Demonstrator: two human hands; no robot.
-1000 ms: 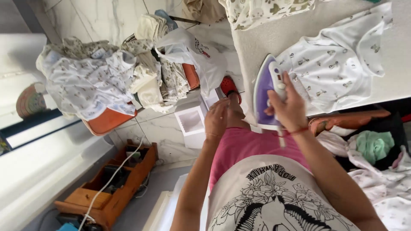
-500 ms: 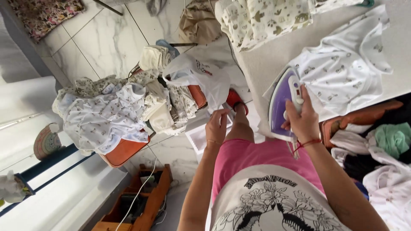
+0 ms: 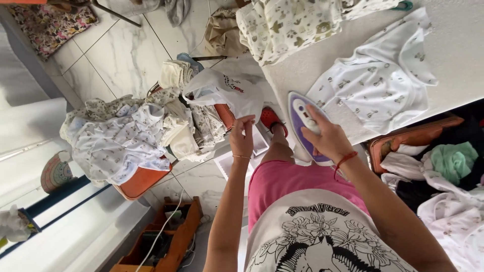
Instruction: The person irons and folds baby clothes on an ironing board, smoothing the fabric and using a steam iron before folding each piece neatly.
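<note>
Purple-and-white iron (image 3: 302,121) stands at the near edge of the pale ironing board (image 3: 454,60), its handle enclosed by the right hand (image 3: 327,138), whose fingers curl fully around the grip; a red cord bracelet (image 3: 345,160) circles that wrist. Just beyond the iron's tip, a white baby garment with a small print (image 3: 375,88) lies spread flat on the board. A second printed garment (image 3: 297,22) is bunched at the board's far end. The left hand (image 3: 242,138) is raised off the board beside the iron, well apart from it, fingers loosely bent and half open, fingertips at the lower edge of a white plastic bag (image 3: 222,93); whether they actually pinch the bag cannot be told. The bag rests on an orange basket (image 3: 141,184) heaped with folded and loose printed baby clothes (image 3: 121,136), set on the marble-tiled floor (image 3: 126,55). At right, below the board, further clothes, including a green item (image 3: 454,161), fill a dark container.
</note>
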